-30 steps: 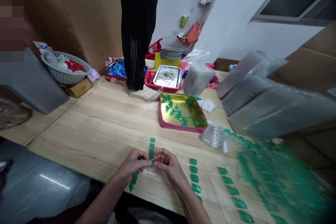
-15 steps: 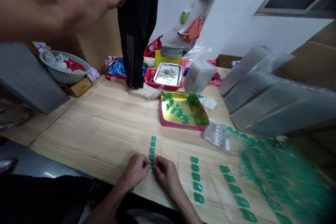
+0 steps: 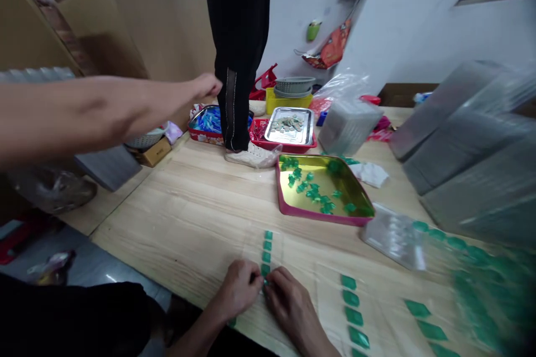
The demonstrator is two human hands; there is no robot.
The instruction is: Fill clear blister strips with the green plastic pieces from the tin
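My left hand (image 3: 240, 292) and my right hand (image 3: 290, 302) meet low in the middle of the view, both closed in a pinch. Between their fingertips shows a bit of a small green translucent piece (image 3: 265, 281), mostly hidden. It lies at the near end of a row of green pieces (image 3: 267, 245) on a clear plastic sheet (image 3: 250, 242). To the right of my right hand, another clear sheet carries a row of larger-looking green pieces (image 3: 354, 316). A gold-lined tray with a pink outer wall (image 3: 322, 220) stands beyond, holding loose green pieces (image 3: 315, 192).
A person's leg in black trousers (image 3: 240, 56) stands on the table (image 3: 188, 201); another person's arm (image 3: 125, 109) reaches in from the left. Clear plastic stacks (image 3: 460, 139) stand at right. Behind the gold tray are a metal tray (image 3: 291, 135) and a yellow basket (image 3: 288, 102).
The view has shifted, so the table and hands appear farther right and lower. The other person's arm appears lower in the view. My hands remain pinched at the near end of the row.
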